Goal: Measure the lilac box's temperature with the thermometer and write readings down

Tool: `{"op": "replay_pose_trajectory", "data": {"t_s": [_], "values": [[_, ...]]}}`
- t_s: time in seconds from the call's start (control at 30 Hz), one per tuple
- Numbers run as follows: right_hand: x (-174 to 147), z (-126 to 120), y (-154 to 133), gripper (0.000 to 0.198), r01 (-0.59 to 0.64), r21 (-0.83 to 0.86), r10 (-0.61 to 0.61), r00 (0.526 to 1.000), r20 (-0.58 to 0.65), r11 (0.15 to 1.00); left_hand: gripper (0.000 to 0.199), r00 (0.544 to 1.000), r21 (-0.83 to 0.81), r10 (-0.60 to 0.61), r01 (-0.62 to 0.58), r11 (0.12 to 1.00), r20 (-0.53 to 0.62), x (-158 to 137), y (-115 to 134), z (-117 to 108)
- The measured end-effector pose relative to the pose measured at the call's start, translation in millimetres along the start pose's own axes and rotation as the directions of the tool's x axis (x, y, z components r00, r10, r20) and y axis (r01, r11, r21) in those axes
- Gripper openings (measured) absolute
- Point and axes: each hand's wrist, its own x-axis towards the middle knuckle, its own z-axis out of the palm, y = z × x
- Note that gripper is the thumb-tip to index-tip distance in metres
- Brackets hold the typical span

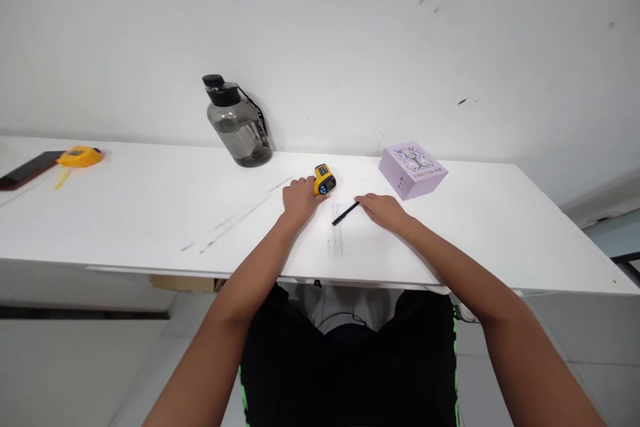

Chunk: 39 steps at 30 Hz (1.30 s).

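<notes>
My left hand (299, 200) is closed around one side of a yellow-and-black handheld meter (325, 179). A small dark screen and blue buttons show on the meter's near end; its exact kind is unclear. Between the fingertips of my right hand (381, 209) is a black pen (346, 213), slanting down to the left. Under the pen lies a white sheet of paper (361, 244) with faint handwriting along its left side. Both hands rest low over the white table (480, 240), a short way apart.
A lilac printed box (413, 170) stands behind my right hand. A grey see-through water bottle (239, 128) with a black lid stands by the wall. Far left lie a yellow tape measure (80, 156) and a dark flat object (31, 170), perhaps a phone.
</notes>
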Motion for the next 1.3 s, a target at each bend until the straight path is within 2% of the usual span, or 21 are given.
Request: {"op": "replay_pose_trajectory", "data": {"t_s": [0.2,0.27,0.3,0.33,0.37,0.4,0.43,0.47,0.53,0.57,0.7,0.73,0.8,0.87,0.93,1.13,1.3], "values": [[-21.6,2.4,-2.1,0.036,-0.068,0.012,0.068,0.998,0.014,0.998,0.052,0.995,0.004,0.095,-0.095,0.995,0.003,1.8,1.3,1.8],[-21.7,-4.8,2.2,0.035,-0.109,0.157,0.129,0.984,-0.123,0.982,0.052,0.994,0.0,0.105,-0.105,0.995,0.009,2.4,1.3,2.8],[-18.5,-9.1,4.9,0.035,-0.123,0.315,0.2,0.954,-0.225,0.941,0.052,0.994,-0.002,0.107,-0.107,0.994,0.013,2.6,1.1,3.1],[-13.3,-13.0,7.3,0.035,-0.108,0.51,0.3,0.903,-0.309,0.853,0.052,0.994,-0.004,0.11,-0.11,0.994,0.014,2.6,0.9,3.2],[-6.7,-15.9,8.9,0.035,-0.068,0.7,0.411,0.848,-0.334,0.711,0.053,0.994,-0.006,0.113,-0.113,0.994,0.013,2.5,0.7,3.1],[0.6,-17.3,9.3,0.037,-0.039,0.831,0.473,0.837,-0.276,0.555,0.053,0.993,-0.006,0.115,-0.115,0.993,0.011,2.2,0.6,2.8],[7.9,-16.7,8.2,0.04,-0.028,0.897,0.486,0.848,-0.213,0.441,0.053,0.993,-0.005,0.115,-0.115,0.993,0.009,1.9,0.6,2.3],[14.4,-14.4,5.7,0.042,-0.015,0.922,0.497,0.846,-0.194,0.386,0.054,0.994,-0.002,0.113,-0.113,0.994,0.009,1.4,0.8,1.8],[23.4,-5.2,-3.1,0.042,0.047,0.922,0.523,0.812,-0.259,0.384,0.055,0.994,0.008,0.108,-0.108,0.994,0.018,0.8,1.3,0.9],[25.6,0.7,-8.5,0.044,0.053,0.924,0.52,0.814,-0.26,0.378,0.056,0.994,0.013,0.106,-0.106,0.994,0.025,0.7,1.5,0.7],[24.1,19.0,-25.3,0.029,0.02,0.953,0.324,0.938,-0.122,0.301,0.056,0.992,0.014,0.119,-0.12,0.993,0.029,1.6,1.4,2.0],[22.8,20.5,-27.2,0.026,0.006,0.952,0.276,0.956,-0.096,0.307,0.056,0.992,0.009,0.122,-0.122,0.992,0.026,1.9,1.2,2.6],[20.6,20.2,-28.8,0.022,-0.02,0.927,0.224,0.972,-0.069,0.376,0.054,0.992,-0.001,0.12,-0.12,0.993,0.03,2.2,1.0,3.1],[19.6,17.8,-28.9,0.026,-0.018,0.883,0.205,0.975,-0.089,0.469,0.053,0.993,-0.004,0.114,-0.114,0.993,0.04,2.0,1.2,2.7],[19.7,15.9,-28.5,0.038,0.006,0.852,0.195,0.973,-0.127,0.524,0.052,0.993,-0.002,0.111,-0.111,0.994,0.049,1.7,1.8,1.6],[21.5,17.7,-27.4,0.039,-0.007,0.864,0.228,0.966,-0.125,0.504,0.054,0.992,0.008,0.101,-0.102,0.995,0.071,1.9,2.9,0.5],[20.8,20.0,-26.8,0.038,-0.014,0.852,0.258,0.955,-0.143,0.524,0.051,0.992,-0.002,0.112,-0.112,0.994,0.056,3.2,1.8,3.8]]}}
